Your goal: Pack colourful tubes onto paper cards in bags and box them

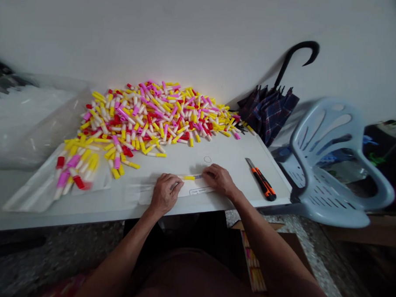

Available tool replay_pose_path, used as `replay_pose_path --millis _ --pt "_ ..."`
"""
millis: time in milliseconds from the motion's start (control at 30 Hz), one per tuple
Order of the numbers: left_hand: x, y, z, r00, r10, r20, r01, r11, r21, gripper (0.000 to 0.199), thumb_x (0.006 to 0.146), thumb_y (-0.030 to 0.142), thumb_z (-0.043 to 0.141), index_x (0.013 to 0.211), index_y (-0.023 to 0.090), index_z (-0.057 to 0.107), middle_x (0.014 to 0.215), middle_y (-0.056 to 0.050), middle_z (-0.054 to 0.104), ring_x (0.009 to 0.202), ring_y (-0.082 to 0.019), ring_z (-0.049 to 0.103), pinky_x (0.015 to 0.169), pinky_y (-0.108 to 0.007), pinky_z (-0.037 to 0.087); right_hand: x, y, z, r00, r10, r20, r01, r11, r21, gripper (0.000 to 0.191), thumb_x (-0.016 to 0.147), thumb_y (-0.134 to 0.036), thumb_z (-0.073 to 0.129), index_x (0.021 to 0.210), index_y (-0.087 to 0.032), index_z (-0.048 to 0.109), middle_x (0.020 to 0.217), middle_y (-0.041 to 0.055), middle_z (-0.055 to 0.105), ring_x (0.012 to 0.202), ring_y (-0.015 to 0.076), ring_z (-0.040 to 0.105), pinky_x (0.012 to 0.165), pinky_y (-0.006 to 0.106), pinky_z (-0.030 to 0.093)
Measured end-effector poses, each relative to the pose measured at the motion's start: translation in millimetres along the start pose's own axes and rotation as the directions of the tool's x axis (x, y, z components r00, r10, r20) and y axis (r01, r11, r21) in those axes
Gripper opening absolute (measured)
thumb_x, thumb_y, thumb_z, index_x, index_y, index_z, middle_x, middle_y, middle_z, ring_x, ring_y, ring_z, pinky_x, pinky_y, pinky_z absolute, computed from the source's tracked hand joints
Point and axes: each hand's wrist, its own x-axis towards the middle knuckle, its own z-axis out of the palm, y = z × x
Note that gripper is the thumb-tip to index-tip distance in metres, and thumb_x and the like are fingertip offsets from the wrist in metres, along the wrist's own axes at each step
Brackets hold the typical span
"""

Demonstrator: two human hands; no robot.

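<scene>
Near the front edge of the white table, my left hand (166,193) has its fingers closed at the left end of a small yellow-capped piece (189,178). My right hand (219,179) is pinched at the far end of a clear plastic sleeve with blue print (198,176), just right of that piece. Under both hands lies a flat clear bag with a printed label (201,191). Behind them spreads a big heap of yellow, pink, red and white pieces (147,115). More pieces sit in a clear bag (75,167) at the left.
An orange and black box cutter (262,180) lies on the table (230,154) at the right. A folded plaid umbrella (270,110) leans on the wall. A light blue chair (331,172) stands to the right. A large plastic bag (31,119) is at the far left; a box (253,267) sits below.
</scene>
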Motion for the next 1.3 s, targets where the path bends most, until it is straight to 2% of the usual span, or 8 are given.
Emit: replay_pose_path --millis 133,300,400,567,700,800,1000,1300 --pt "0 0 0.2 1.0 0.008 0.01 -0.008 1.0 0.009 0.015 0.101 0.029 0.061 0.09 0.023 0.069 0.094 -0.003 0.072 0.095 -0.024 0.063 0.093 -0.043 0.048 -3 -12 10 0.997 -0.036 0.062 0.037 0.999 -0.016 0.035 0.095 -0.043 0.075 0.121 -0.02 0.072 0.101 0.007 0.068 0.086 0.0188 0.062 0.081 0.029 0.044" --pt "0 1 -0.2 1.0 0.01 0.01 -0.011 1.0 0.017 0.015 0.101 0.029 0.062 0.09 0.022 0.07 0.095 -0.004 0.073 0.094 -0.024 0.063 0.092 -0.042 0.049 6 -16 24 0.997 -0.052 0.049 0.055 0.996 -0.065 0.019 0.098 -0.038 0.073 0.1 -0.019 0.077 0.095 0.0066 0.068 0.088 0.0193 0.061 0.084 0.032 0.043" --pt "-1 1 0.4 1.0 0.009 -0.01 -0.009 1.0 0.005 0.015 0.1 0.028 0.062 0.089 0.022 0.069 0.092 -0.003 0.073 0.093 -0.024 0.063 0.091 -0.041 0.049 -3 -6 9 0.996 -0.044 0.072 0.036 0.993 0.11 0.019 0.099 -0.036 0.07 0.096 -0.019 0.075 0.091 0.0051 0.068 0.082 0.0176 0.06 0.077 0.03 0.045" --pt "-1 0 0.4 1.0 0.012 -0.018 -0.013 0.999 -0.038 0.013 0.101 0.027 0.062 0.089 0.022 0.068 0.091 -0.002 0.072 0.092 -0.023 0.063 0.09 -0.04 0.048 -28 18 -35 0.97 0.24 0.023 -0.208 0.787 0.58 0.028 0.091 -0.046 0.074 0.097 -0.019 0.072 0.086 0.0037 0.071 0.078 0.0172 0.062 0.071 0.03 0.049" --pt "0 -1 0.2 1.0 0.013 0.016 -0.013 1.0 -0.026 0.016 0.102 0.029 0.061 0.089 0.022 0.068 0.091 -0.002 0.071 0.092 -0.023 0.062 0.09 -0.041 0.047 -28 24 -51 0.915 0.401 -0.05 -0.244 0.648 0.721 0.031 0.086 -0.046 0.075 0.101 -0.018 0.073 0.084 0.004 0.072 0.078 0.0172 0.064 0.067 0.029 0.051" --pt "-1 0 0.9 0.999 0.025 0.026 -0.025 1.0 -0.007 0.017 0.103 0.03 0.059 0.09 0.022 0.067 0.092 -0.003 0.071 0.093 -0.023 0.061 0.091 -0.042 0.046 -14 19 -46 0.911 0.412 -0.035 -0.282 0.68 0.677 0.027 0.085 -0.038 0.072 0.102 -0.018 0.076 0.082 0.0024 0.071 0.07 0.015 0.061 0.061 0.027 0.047" --pt "-3 5 2.0 0.999 0.024 0.045 -0.028 0.997 0.074 0.016 0.104 0.028 0.058 0.092 0.022 0.066 0.091 -0.003 0.071 0.092 -0.024 0.06 0.09 -0.042 0.045 5 -15 -3 0.982 0.189 0.023 -0.188 0.945 0.266 0.026 0.091 -0.026 0.064 0.112 -0.016 0.076 0.087 0.005 0.076 0.076 0.0177 0.065 0.076 0.032 0.05" --pt "-2 4 2.3 0.999 0.027 0.036 -0.03 0.997 0.067 0.017 0.104 0.029 0.058 0.09 0.022 0.066 0.09 -0.003 0.071 0.09 -0.024 0.06 0.089 -0.042 0.045 -38 -43 10 0.968 0.242 0.064 -0.233 0.964 -0.126 0.032 0.095 -0.05 0.072 0.109 -0.021 0.075 0.102 0.0074 0.075 0.081 0.019 0.068 0.074 0.03 0.047"
